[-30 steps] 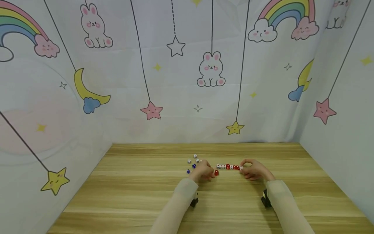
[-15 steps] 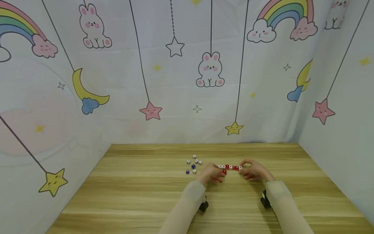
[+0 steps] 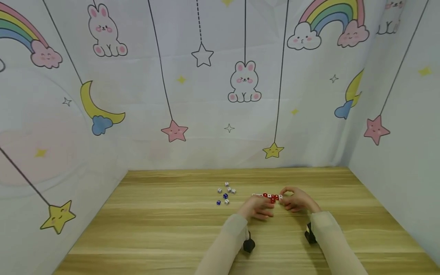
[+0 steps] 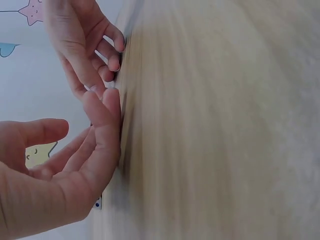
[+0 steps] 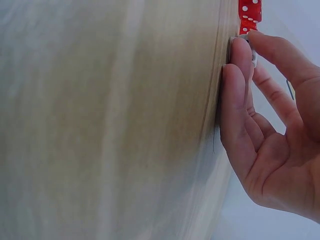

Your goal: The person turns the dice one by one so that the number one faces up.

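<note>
A short row of red and white dice (image 3: 265,195) lies on the wooden table, partly hidden behind my left hand (image 3: 257,207). That hand's fingers reach rightward, their tips right at a red die (image 3: 273,201) just in front of the row. In the left wrist view its thumb (image 4: 50,130) stands apart from the extended fingers. My right hand (image 3: 296,199) pinches the white die (image 5: 254,59) at the row's right end between thumb and fingers. Beyond that die, red dice (image 5: 250,10) show in the right wrist view.
Left of the row lie loose dice, several white ones (image 3: 226,184) and two blue, one a blue die (image 3: 225,196) near their middle. A patterned white cloth (image 3: 206,145) rises behind the wooden table (image 3: 165,229) and along its sides.
My left hand has moved right along the front of the row, and the red die has moved right with it. The right hand keeps its place at the row's end.
</note>
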Motion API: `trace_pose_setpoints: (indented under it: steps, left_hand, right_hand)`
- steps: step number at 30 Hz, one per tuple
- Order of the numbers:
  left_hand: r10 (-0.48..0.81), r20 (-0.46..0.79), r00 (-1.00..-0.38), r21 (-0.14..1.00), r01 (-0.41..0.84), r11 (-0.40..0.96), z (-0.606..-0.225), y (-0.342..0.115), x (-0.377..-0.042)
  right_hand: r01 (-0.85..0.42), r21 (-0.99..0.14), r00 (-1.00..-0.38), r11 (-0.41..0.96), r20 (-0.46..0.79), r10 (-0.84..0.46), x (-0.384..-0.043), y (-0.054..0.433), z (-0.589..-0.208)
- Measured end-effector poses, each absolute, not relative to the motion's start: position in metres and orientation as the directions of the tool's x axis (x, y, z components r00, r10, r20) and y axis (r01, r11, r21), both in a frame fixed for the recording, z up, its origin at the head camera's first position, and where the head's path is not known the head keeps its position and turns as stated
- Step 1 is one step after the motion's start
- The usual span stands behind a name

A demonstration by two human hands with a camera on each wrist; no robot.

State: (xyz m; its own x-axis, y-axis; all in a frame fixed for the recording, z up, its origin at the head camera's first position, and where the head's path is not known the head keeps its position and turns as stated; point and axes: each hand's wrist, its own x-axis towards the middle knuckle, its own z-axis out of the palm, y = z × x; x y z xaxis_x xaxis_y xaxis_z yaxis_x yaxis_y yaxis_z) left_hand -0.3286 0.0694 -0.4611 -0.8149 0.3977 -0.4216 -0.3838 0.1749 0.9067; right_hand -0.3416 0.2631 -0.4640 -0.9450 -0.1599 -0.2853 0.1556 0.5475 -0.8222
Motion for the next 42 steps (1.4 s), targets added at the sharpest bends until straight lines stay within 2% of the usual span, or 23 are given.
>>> trace_pose_setpoints:
  steps: [16, 29, 36, 42]
  left_hand:
    - [0.391, -0.423, -0.818, 0.901, -0.333, 0.278, -0.456, 0.076, -0.327]
    - [0.409, -0.406, -0.817, 0.908, -0.311, 0.279, -0.455, 0.074, -0.325]
    - [0.412, -0.319, -0.854, 0.945, -0.251, 0.212, -0.441, 0.047, -0.336]
    - [0.367, -0.260, -0.893, 0.954, -0.179, 0.240, -0.427, 0.001, -0.349]
  right_hand:
    - [0.154, -0.824, -0.944, 0.545, -0.285, -0.164, -0.341, 0.262, -0.462]
    - [0.148, -0.829, -0.937, 0.540, -0.292, -0.190, -0.338, 0.263, -0.459]
    - [0.155, -0.843, -0.932, 0.514, -0.298, -0.207, -0.340, 0.265, -0.462]
    - [0.154, -0.846, -0.927, 0.511, -0.302, -0.220, -0.342, 0.267, -0.462]
